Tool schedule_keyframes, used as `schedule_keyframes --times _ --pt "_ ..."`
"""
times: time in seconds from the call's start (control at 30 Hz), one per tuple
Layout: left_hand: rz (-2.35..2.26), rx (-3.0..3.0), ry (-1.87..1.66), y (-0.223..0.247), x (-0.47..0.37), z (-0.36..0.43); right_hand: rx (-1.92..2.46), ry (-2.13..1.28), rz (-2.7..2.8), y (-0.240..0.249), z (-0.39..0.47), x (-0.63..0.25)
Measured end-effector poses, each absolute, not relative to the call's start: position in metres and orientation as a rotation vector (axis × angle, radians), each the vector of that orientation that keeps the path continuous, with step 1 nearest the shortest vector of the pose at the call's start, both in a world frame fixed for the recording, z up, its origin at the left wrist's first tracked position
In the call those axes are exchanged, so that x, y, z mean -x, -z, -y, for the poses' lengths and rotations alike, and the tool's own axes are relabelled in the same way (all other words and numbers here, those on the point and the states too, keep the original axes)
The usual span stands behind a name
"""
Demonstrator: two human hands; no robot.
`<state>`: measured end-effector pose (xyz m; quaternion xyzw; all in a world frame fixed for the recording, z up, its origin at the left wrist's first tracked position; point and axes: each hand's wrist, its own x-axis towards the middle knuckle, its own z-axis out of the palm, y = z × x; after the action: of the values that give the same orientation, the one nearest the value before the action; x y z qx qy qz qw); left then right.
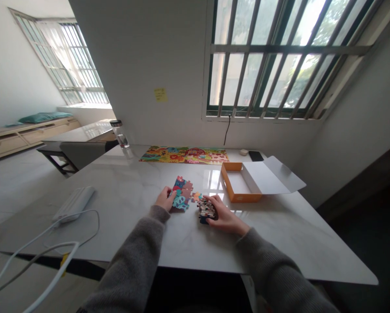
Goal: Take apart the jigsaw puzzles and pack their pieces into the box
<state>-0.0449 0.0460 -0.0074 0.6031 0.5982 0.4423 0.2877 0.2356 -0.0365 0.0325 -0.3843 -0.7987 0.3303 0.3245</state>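
My left hand pinches the left edge of a small joined section of colourful jigsaw pieces, red at the top and teal at the bottom. My right hand is wrapped round a stack of puzzle pieces, whose layered edges face left. Between the two hands, an orange puzzle piece lies on the white table, close to the upper left of the stack.
An open orange box with a white lid stands at the right. Behind lies a long farm picture. A bottle, a black phone and a white power strip with cables are on the table.
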Motion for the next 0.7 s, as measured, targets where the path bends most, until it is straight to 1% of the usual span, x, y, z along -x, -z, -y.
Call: schedule_keyframes --times 0.17,0.4,0.6,0.7 --pt "-1.422 -1.549 -1.233 0.002 0.039 -0.045 1.018 -0.869 2.089 -0.034 0.037 -0.235" --pt "-1.400 -1.597 -1.348 -0.003 0.022 -0.030 0.904 -0.942 2.090 -0.038 0.044 -0.229" --pt "-1.375 -1.703 -1.282 -0.002 0.009 -0.021 0.844 -0.953 2.091 -0.046 0.049 -0.218" --pt "-1.235 -1.562 -1.269 -0.005 0.004 -0.019 0.844 -0.947 2.088 -0.045 0.048 -0.218"
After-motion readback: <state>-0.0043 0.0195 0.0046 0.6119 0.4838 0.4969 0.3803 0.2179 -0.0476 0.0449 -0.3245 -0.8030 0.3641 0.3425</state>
